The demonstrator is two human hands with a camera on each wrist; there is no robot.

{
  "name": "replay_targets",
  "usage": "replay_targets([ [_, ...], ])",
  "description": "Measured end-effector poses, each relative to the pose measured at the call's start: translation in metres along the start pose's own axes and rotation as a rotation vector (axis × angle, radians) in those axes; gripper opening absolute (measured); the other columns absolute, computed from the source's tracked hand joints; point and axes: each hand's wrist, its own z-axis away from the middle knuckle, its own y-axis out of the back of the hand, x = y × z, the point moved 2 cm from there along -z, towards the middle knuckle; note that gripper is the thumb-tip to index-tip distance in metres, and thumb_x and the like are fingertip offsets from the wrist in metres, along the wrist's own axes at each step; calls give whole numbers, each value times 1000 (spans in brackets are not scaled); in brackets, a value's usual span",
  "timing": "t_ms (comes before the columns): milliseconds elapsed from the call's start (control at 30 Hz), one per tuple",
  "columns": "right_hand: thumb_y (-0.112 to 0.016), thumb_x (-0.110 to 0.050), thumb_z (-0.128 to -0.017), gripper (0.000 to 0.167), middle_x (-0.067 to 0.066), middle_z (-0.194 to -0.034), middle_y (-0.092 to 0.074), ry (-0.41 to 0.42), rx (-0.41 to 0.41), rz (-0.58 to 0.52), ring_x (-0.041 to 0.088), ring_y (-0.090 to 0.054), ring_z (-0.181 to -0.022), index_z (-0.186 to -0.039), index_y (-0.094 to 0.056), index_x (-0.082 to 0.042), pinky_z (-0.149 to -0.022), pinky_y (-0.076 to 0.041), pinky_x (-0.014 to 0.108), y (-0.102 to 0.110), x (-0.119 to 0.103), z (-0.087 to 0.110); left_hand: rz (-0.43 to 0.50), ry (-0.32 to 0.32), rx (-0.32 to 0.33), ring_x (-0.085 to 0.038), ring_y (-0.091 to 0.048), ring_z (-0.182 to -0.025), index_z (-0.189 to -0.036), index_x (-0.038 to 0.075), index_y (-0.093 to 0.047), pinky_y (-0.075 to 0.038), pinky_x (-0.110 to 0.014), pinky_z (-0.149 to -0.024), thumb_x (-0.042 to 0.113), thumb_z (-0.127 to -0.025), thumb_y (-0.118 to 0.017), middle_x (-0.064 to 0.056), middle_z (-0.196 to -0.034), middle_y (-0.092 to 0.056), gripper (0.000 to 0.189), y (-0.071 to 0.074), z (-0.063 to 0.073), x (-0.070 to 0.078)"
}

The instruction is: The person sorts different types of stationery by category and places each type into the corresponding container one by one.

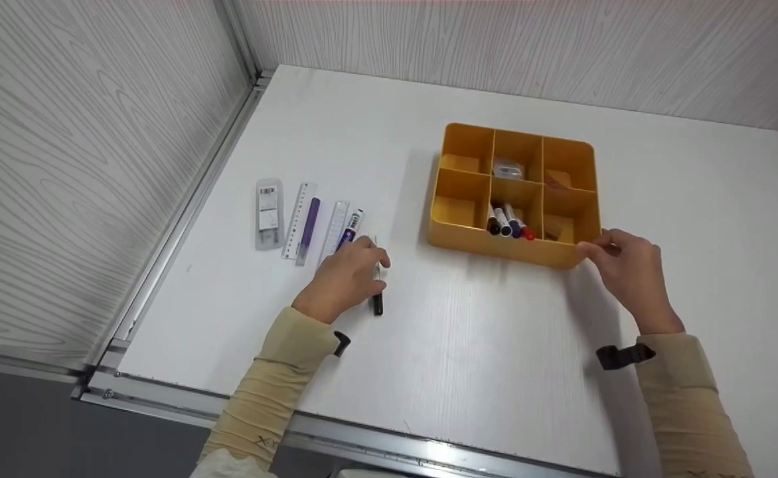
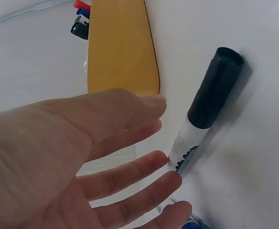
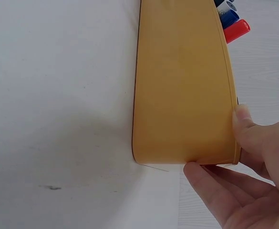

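Note:
My left hand (image 1: 349,273) reaches over a white marker with a black cap (image 1: 378,304) on the table. In the left wrist view its fingers are spread and slightly bent, with fingertips right at the marker's white barrel (image 2: 182,145); the thumb stands apart from it. My right hand (image 1: 631,275) holds the near right corner of a yellow six-compartment organizer box (image 1: 495,244). The right wrist view shows the thumb (image 3: 242,117) at the rim and fingers against the side wall. Several markers (image 1: 507,222) lean in the box's front middle compartment.
Left of my left hand lie a purple-and-white marker (image 1: 351,226), two clear rulers (image 1: 299,221), a purple pen (image 1: 309,226) and a clear case with a label (image 1: 269,214). A small clear item (image 1: 508,170) sits in the box's back middle compartment. Panel walls border the table's back and left.

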Motion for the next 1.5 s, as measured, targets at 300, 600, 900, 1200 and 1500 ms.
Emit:
replay_targets([
  [300,-70,-36,-89,38,22,-97,-73,-2,11,-4,15,-61,-78,-92,-71,1,-61,-44,5,-2,0,-1,103,-75,0,-27,-52,-107,-114,9,-68,-46,-38,-98,20,-77,-85,-9,-126,-53,42,-15,6,0],
  [600,-72,-34,-89,36,24,-104,-73,13,28,-26,2,-62,-80,-92,-71,2,-63,-43,2,0,1,0,-2,-95,-24,-32,-47,-119,-117,11,-65,-45,-43,-102,33,-67,-91,-12,-141,-48,61,-23,7,3],
  [900,-71,-34,-89,38,27,-114,-70,7,12,-45,30,-70,-98,-94,-71,4,-65,-42,-1,0,0,0,-17,-207,36,-31,-48,-102,-94,11,-71,-46,-39,-90,12,-77,-80,-7,-120,-60,20,-30,3,5],
  [1200,-72,-34,-88,37,25,-107,-72,9,25,-43,-16,-54,-76,-92,-72,3,-62,-43,2,1,0,0,17,-300,41,-27,-56,-95,-92,10,-72,-46,-38,-85,5,-80,-72,-7,-109,-62,12,-29,2,5],
  [1500,-73,-34,-88,37,25,-106,-73,16,29,-50,-16,-53,-76,-92,-71,3,-62,-44,2,1,1,0,88,-298,54,-28,-61,-110,-94,5,-74,-49,-37,-99,15,-89,-72,-11,-119,-65,12,-30,1,2],
])
